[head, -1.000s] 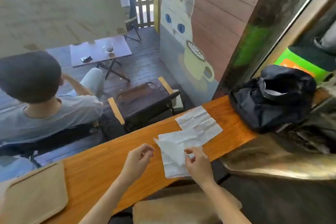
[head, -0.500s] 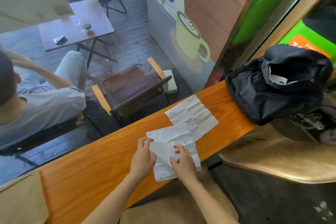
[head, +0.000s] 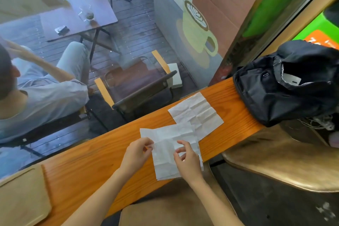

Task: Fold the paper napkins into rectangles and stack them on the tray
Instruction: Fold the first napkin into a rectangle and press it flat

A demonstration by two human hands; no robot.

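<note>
The near napkin [head: 168,150] lies creased and partly unfolded on the orange wooden table [head: 88,167], at about 6 o'clock in the view, its lower edge reaching the table's near edge. A second napkin [head: 198,113] lies flat at roughly 2 o'clock from it, its lower corner tucked under the first one's top edge.

The left hand [head: 136,154] pinches the near napkin's left edge between thumb and fingertips, a closed grip on the paper. The right hand [head: 189,161] rests over the right half with its fingers curled; the thumb and forefinger look close together at a crease, but whether they actually hold the sheet cannot be told.

This looks like the early folding step for the first napkin: the sheet is being squared up or brought over along an existing crease. No folded napkin shows on the tray [head: 22,200], which sits well apart at 8 o'clock, at the frame's lower left.

The next move probably calls for carrying the pinched left edge across to meet the right edge, matching corners, then pressing the crease flat. The paper is thin, so it may shift or tear if tugged.
</note>
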